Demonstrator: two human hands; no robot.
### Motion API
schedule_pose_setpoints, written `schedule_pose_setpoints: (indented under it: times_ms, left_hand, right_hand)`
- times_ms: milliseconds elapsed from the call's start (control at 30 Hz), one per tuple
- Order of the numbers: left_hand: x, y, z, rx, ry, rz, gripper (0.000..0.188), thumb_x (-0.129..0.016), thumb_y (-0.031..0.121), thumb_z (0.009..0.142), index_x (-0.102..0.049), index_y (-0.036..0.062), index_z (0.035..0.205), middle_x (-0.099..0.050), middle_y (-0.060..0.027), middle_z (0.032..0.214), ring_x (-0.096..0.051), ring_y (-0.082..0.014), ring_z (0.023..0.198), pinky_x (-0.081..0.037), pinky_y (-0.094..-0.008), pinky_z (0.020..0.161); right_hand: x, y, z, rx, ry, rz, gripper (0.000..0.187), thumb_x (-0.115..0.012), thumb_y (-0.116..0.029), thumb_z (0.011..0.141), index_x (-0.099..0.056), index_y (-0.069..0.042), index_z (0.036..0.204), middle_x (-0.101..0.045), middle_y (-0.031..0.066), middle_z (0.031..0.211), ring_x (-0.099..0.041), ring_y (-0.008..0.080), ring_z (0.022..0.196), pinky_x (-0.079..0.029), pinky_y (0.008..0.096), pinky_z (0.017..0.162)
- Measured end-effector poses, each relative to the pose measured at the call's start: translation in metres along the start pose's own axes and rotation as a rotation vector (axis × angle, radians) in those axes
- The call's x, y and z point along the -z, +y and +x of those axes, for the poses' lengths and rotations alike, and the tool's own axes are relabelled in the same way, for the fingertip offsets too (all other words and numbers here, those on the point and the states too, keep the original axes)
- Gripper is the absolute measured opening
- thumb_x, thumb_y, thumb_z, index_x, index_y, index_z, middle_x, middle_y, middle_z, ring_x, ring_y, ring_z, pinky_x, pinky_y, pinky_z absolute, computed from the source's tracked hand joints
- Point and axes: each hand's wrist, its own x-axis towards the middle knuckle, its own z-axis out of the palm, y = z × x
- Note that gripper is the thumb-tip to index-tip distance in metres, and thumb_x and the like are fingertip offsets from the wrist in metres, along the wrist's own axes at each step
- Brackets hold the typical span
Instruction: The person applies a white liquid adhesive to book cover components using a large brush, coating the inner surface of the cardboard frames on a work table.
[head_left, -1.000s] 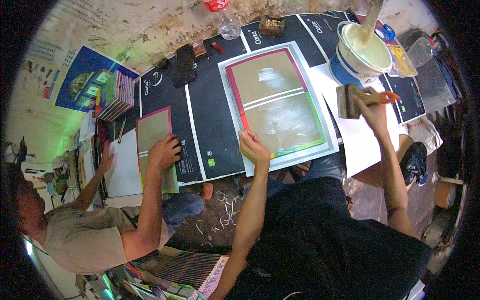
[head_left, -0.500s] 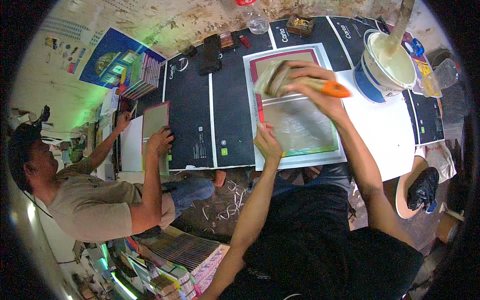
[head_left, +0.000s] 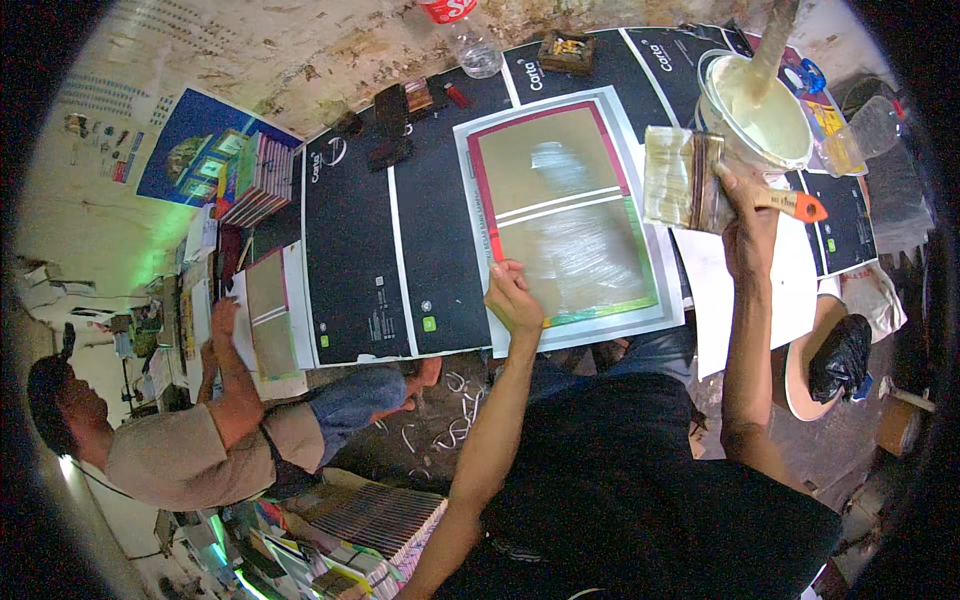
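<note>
My right hand (head_left: 750, 215) grips the handle of a wide flat paintbrush (head_left: 683, 180), wooden with an orange end. Its pale, coated bristles point left, held above the table just left of a white bucket (head_left: 708, 110) of cream-coloured paste. An opened-out book cover (head_left: 545, 265) lies on white sheets, with grey-brown boards, red and green edges and two white strips across. Wet whitish streaks shine on both boards, more on the nearer one. At the cover's near left edge, my left hand (head_left: 515, 298) holds it with bent fingers. A stick (head_left: 775, 45) stands in the bucket.
Left of me, a co-worker (head_left: 190, 450) handles another cover (head_left: 268, 300). Stacked books (head_left: 262, 185), a phone-like dark object (head_left: 390, 108), a plastic bottle (head_left: 477, 50) and a small box (head_left: 570, 52) line the black table's (head_left: 350, 250) back. White paper (head_left: 735, 290) lies at right.
My right hand has lifted the brush off the cover and moved it right, beside the bucket. My left hand stays at the cover's edge. The co-worker's cover now lies flat.
</note>
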Motion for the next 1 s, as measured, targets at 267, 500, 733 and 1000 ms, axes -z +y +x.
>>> schedule_pose_setpoints:
  times_ms: [267,500,733,1000]
  left_hand:
    - [-0.005,0.014,0.000,-0.041,-0.031,0.054,0.052,-0.029,0.035,0.102,-0.056,0.0017,0.073,-0.043,-0.0011,0.052,-0.040,-0.0115,0.047,-0.030,-0.0295,0.046]
    - [0.001,0.000,0.000,-0.077,0.047,0.205,0.051,-0.030,0.035,0.101,-0.056,0.0014,0.073,-0.047,-0.0038,0.054,-0.046,-0.0167,0.050,-0.035,-0.0350,0.049]
    - [-0.003,0.005,-0.011,-0.034,0.010,0.160,0.048,-0.034,0.032,0.100,-0.057,-0.0002,0.073,-0.056,-0.0102,0.062,-0.052,-0.0199,0.056,-0.039,-0.0357,0.052]
    - [0.002,-0.010,-0.003,-0.162,0.032,0.174,0.047,-0.034,0.033,0.100,-0.054,0.0000,0.074,-0.049,-0.0076,0.060,-0.046,-0.0185,0.053,-0.035,-0.0355,0.050]
  right_hand:
    - [-0.069,0.064,0.009,-0.008,-0.059,-0.207,0.028,-0.074,-0.024,0.080,-0.062,-0.002,0.092,-0.064,0.0067,0.091,-0.059,0.0128,0.081,-0.047,0.0282,0.073]
    - [-0.109,0.089,0.051,0.230,-0.709,-0.803,0.036,-0.067,-0.035,0.079,-0.062,0.001,0.083,-0.062,0.0220,0.073,-0.061,0.0387,0.068,-0.049,0.0437,0.065]
    - [-0.077,0.071,0.123,0.668,-0.168,-1.111,0.019,-0.070,-0.014,0.070,-0.064,-0.007,0.087,-0.060,0.0132,0.084,-0.060,0.0351,0.076,-0.049,0.0468,0.065]
    - [-0.101,0.072,0.078,0.364,-1.083,-0.650,0.018,-0.067,-0.024,0.083,-0.062,-0.007,0.089,-0.061,0.0112,0.082,-0.061,0.0252,0.082,-0.047,0.0367,0.076]
